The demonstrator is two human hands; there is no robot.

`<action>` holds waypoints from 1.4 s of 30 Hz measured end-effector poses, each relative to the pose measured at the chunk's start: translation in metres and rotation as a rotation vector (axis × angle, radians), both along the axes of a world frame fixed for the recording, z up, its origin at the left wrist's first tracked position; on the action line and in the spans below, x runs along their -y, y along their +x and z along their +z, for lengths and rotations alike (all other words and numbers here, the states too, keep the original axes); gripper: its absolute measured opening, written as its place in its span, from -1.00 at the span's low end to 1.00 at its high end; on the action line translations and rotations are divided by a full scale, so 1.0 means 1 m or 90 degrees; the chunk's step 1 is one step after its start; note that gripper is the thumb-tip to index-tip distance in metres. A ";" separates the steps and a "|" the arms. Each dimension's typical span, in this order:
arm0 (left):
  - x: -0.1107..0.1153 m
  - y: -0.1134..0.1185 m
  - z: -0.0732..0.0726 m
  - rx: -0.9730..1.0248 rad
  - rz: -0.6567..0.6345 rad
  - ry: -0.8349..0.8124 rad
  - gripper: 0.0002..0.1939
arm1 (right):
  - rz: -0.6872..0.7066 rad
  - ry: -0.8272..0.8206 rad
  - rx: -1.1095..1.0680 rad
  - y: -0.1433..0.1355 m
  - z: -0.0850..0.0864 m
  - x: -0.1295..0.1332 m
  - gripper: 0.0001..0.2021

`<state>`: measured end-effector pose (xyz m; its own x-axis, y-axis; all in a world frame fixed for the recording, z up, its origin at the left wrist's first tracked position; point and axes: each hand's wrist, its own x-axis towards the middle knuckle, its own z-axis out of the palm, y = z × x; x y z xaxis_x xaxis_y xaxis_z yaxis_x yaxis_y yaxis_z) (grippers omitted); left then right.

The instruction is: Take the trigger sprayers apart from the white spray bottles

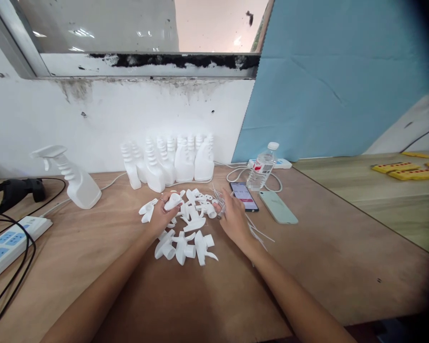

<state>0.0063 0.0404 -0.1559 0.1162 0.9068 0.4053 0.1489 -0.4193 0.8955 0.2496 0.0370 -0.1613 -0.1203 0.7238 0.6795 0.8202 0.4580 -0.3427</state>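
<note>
The left hand, half closed, holds a white spray head at ten o'clock of the loose trigger heads. At three o'clock, the right hand has half-curled fingers at the thin tubes; whether it grips any, I cannot quite tell. White bottles stand at twelve.
</note>
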 end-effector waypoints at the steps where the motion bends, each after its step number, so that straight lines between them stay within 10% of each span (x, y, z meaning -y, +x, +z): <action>1: -0.002 0.000 -0.004 0.013 0.002 -0.010 -0.69 | 0.040 -0.018 -0.030 -0.004 0.005 0.005 -0.57; 8: -0.007 -0.005 -0.012 -0.050 0.010 0.037 -0.79 | 0.342 0.018 -0.079 -0.031 0.020 0.038 -0.66; 15: 0.001 -0.002 -0.003 -0.088 -0.074 -0.004 -0.87 | 0.430 0.038 -0.081 -0.040 0.020 0.043 -0.74; 42: 0.008 0.003 -0.005 -0.151 -0.096 -0.054 -0.62 | 0.406 -0.029 -0.125 -0.051 0.013 0.047 -0.82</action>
<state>0.0089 0.0322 -0.1611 0.3341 0.9020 0.2735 0.3004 -0.3769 0.8762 0.1990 -0.0096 -0.1486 -0.4111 0.5808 0.7026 0.3135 0.8138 -0.4893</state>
